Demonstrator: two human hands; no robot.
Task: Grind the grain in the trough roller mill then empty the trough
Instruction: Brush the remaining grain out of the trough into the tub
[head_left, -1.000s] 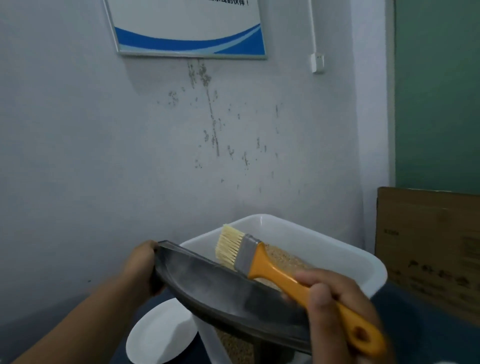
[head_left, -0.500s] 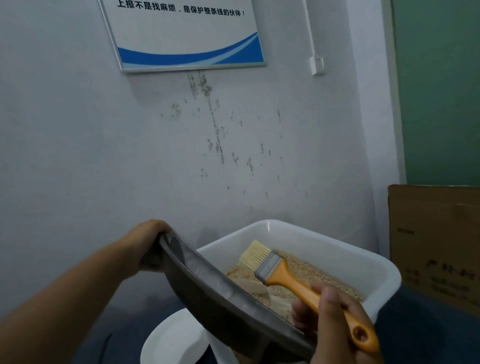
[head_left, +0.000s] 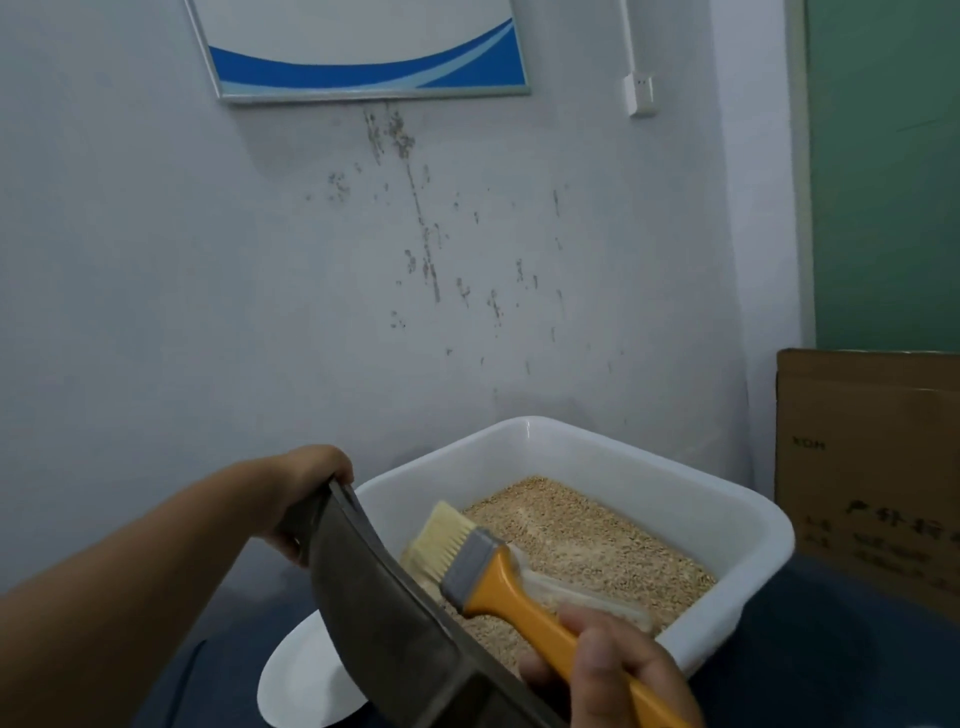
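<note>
Left hand (head_left: 306, 499) grip: fingers curled round the far upper end of the dark grey curved metal trough (head_left: 384, 613), holding it raised and tilted on its side, open face toward the tub. Right hand (head_left: 618, 670) grip: closed round the handle of the orange-handled flat brush with pale bristles and grey metal ferrule (head_left: 498, 582); fingers wrap the lower handle, upper handle and head stick out toward upper-left. Bristles sit at the trough's inner edge; contact there is blurred, cannot tell if they touch.

Trough runs diagonally from upper-left to the bottom edge of the view, its near end cut off by the frame. It overlaps the near-left rim of the white rectangular plastic tub (head_left: 727, 514). Tub holds a layer of tan ground grain (head_left: 587, 540) spread across its floor; a translucent scoop-like piece (head_left: 571, 592) lies on the grain just under the brush handle, shape unclear.

White round plate (head_left: 301, 686) sits low-left of the tub, partly hidden behind the trough. Both rest on a dark blue tabletop (head_left: 831, 660).

Room: pale grey-white wall (head_left: 156, 260) straight behind, with dark specks and streaks running down from under a framed white-and-blue poster (head_left: 363, 52). White wall socket (head_left: 640, 93) with a cable duct above it, right of the poster. Green panel (head_left: 893, 182) at far right. Brown cardboard box (head_left: 872, 467) with dark print stands at the right, just behind the tub's right corner
</note>
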